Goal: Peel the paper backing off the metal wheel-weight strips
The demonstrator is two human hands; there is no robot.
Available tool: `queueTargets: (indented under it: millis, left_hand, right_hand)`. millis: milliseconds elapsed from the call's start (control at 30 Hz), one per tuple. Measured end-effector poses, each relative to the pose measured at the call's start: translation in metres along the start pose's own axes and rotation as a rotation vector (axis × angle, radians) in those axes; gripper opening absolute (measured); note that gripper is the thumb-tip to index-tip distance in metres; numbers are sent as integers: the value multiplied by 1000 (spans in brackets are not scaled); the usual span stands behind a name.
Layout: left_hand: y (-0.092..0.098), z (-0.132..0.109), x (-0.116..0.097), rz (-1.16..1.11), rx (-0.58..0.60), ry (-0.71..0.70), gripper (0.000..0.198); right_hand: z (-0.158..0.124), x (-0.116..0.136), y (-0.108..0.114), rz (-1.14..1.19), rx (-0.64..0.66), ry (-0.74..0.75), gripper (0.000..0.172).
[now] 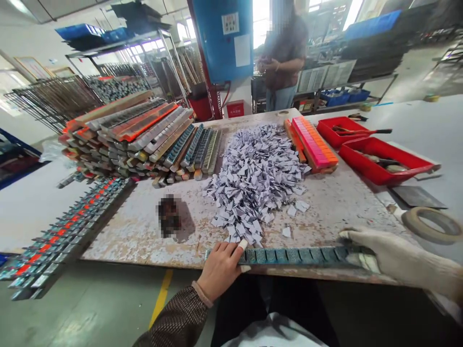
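Note:
A long slotted bar, speckled blue-green with a row of evenly spaced slits, lies along the front edge of the workbench. My left hand is closed round it near its left end, with white tape on the thumb. At the other end my right hand, in a whitish glove, grips the bar between thumb and fingers. Just beyond the bar spreads a big heap of small white flat pieces. One loose white piece lies apart from the heap, near the bar.
Stacked slotted bars fill the back left; more with orange marks lean off the left side. Pink and orange bars, red trays and a tape roll are to the right. A person stands behind the bench.

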State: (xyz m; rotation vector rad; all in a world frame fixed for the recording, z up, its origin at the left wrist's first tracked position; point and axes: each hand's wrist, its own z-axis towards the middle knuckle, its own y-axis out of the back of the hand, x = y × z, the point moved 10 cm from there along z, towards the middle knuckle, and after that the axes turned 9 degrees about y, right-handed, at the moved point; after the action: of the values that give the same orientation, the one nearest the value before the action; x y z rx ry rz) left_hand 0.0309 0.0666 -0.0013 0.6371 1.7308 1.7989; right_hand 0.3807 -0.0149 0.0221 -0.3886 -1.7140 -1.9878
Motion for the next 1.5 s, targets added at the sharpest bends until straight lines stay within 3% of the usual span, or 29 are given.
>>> queueTargets:
  millis: [67,133,267,400,533,633,767,933,1067,1233,1367,1500]
  left_hand:
    - [-3,8,-3,11,7,52,43]
    - [-4,16,-3,13,-4,108,40]
    - [-3,27,-6,-4,-40,177,43]
    - [0,24,-18,-96,-38,157,44]
    - [1,12,-36,-207,48,16,57]
    - [0,13,-41,-212,116,-20,54]
    - [-1,25,-58,-207,132,-13,49]
    - [-1,26,-71,-328,142,28,50]
    - [-1,7,-46,-431,147,48,53]
    - [-16,-15,-24,-438,67,101,38]
    - [-23,-11,-41,-444,-25,170,50]
    - [-26,1,-66,-442,-33,172,45]
  right_hand:
    - [13,24,-18,-90,71,151,35]
    - [24,50,-36,-174,37,273,49]
    - [44,75,-60,-277,-139,326,29]
    - [48,64,-57,-245,-159,285,23]
    - [52,47,-44,-137,-10,204,22]
    - [72,39,-42,-228,153,81,24]
    - [115,51,-57,-409,354,68,39]
    - [143,72,-88,-489,533,177,30]
    - [144,76,-96,-531,571,228,28]
    - [139,66,-98,-544,554,192,21]
    - [132,66,-100,-521,517,184,19]
    - [126,65,-100,-522,479,184,24]
